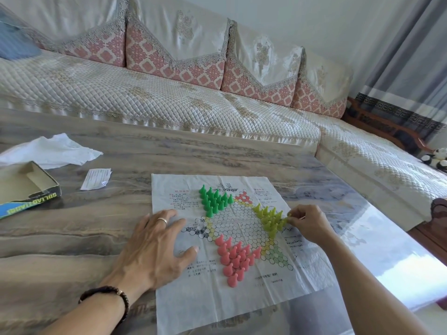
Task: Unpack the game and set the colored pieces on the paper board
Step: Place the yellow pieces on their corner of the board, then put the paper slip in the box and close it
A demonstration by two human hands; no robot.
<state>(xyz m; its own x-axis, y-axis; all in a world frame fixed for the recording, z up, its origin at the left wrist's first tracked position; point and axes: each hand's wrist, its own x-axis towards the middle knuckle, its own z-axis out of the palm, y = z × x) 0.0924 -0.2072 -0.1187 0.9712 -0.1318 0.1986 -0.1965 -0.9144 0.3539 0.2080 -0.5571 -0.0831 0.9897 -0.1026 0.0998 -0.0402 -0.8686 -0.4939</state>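
Left hand (154, 247): lying flat, fingers spread, pressing the paper board (232, 298).
Right hand (308, 224): pinching a yellow-green piece (287, 217) at the board's right.

Open centre, crowded corners

My way into the paper board (242, 308) centre lies between green pieces (214, 200), yellow pieces (271, 220) and pink pieces (235, 258).

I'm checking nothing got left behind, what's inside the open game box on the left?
The game box shows only a bare cardboard floor and one divider; no pieces show. Its left part runs out of frame, and the near wall hides the floor just behind it.
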